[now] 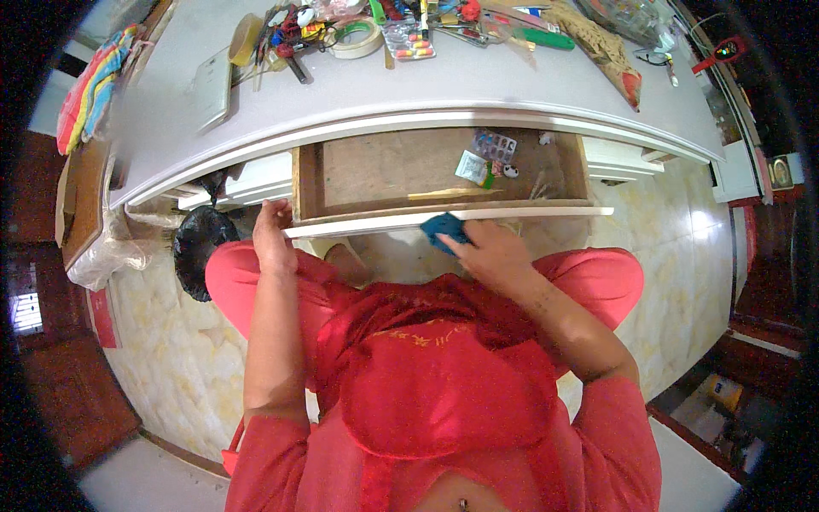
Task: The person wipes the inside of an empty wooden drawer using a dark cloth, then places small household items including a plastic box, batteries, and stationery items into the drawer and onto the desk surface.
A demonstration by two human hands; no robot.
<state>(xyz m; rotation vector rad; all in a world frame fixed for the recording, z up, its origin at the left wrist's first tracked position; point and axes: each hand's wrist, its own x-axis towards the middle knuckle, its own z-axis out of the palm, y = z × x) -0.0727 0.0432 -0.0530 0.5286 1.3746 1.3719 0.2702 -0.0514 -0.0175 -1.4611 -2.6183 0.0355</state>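
A wooden drawer (384, 168) with a white front panel stands pulled out from under the tabletop. At its left front corner, my left hand (275, 233) grips the side. My right hand (492, 253) holds a dark blue cloth (445, 232) against the front panel, right of its middle. Inside the drawer lie a blister pack (494, 146), a small white-and-green packet (472, 166), a small black-and-white trinket (510, 171) and a thin yellowish strip (455, 193) near the front wall.
On the grey-white tabletop (333, 96) are a roll of tape (355, 40), a silver tablet-like device (213, 86), a green-handled tool (544, 38) and a brown paper wrapper (601, 54). A black plastic bag (203, 253) hangs left of my knee. Striped fabric (99, 89) is at far left.
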